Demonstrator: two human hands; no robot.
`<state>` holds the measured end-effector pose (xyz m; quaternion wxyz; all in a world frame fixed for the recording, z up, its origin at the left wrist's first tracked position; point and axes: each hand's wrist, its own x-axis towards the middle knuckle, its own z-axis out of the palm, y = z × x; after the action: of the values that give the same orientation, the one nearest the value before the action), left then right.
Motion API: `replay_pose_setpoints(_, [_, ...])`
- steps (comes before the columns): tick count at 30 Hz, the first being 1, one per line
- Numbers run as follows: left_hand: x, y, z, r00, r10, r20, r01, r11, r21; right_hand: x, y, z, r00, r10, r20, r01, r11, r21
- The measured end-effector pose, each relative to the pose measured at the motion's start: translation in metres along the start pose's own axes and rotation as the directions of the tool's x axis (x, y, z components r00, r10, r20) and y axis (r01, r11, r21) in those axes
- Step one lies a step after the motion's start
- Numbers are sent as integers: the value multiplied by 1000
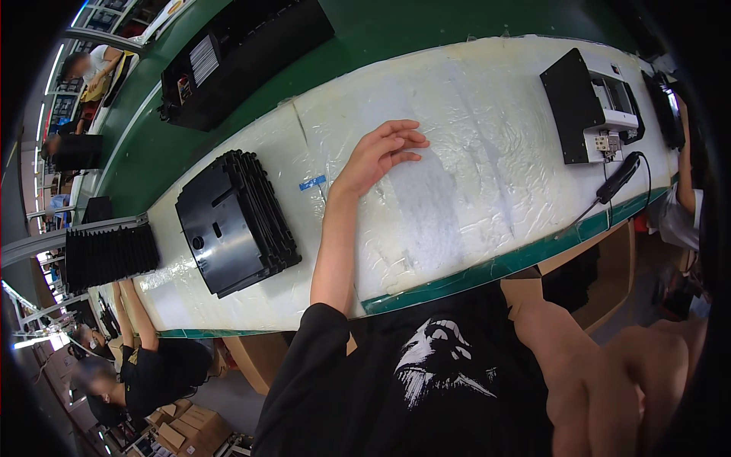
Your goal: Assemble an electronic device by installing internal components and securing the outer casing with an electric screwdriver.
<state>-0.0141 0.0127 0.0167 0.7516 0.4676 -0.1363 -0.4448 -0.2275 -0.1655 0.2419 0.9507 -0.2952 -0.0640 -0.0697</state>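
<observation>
My left hand [383, 154] hovers over or rests on the middle of the plastic-covered white worktable [487, 167]; I cannot tell which. Its fingers are loosely bent and apart, with nothing in them. A strip of blue tape [312, 183] is stuck on the table beside that wrist. Left of my forearm stands a stack of black plastic panels [228, 228] with cut-out holes. Large and close at the lower right is my right hand [617, 381], its fingers curled together. Whatever they may hold is hidden.
A black-and-white device [594, 107] with a cabled black handheld unit [620, 177] stands at the right. Black ribbed parts [110, 255] lie at the far left, near a co-worker's arms [137, 312]. Beyond the table is a long black case [244, 57]. Cardboard boxes [194, 430] sit below.
</observation>
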Motion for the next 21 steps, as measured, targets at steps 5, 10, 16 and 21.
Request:
replay_pose_setpoints(5, [3, -2, -2, 1000, -7, 1, 7, 1000, -16, 30, 34, 24, 999, -19, -36, 18, 1000, -10])
replay_pose_setpoints(10, [0, 0, -5, 1000, -10, -9, 10, 1000, 0, 9, 30, 25, 997, -32, -71, 31, 999, -24])
replay_pose_setpoints(16, [2, 0, -1, 1000, -9, -1, 9, 1000, 1, 19, 20, 17, 994, -57, -93, 52, 997, -49])
replay_pose_setpoints(21, [-5, 0, -8, 1000, 15, 3, -15, 1000, 2, 48, 75, -73, 874, -485, 10, 174, 295, -940])
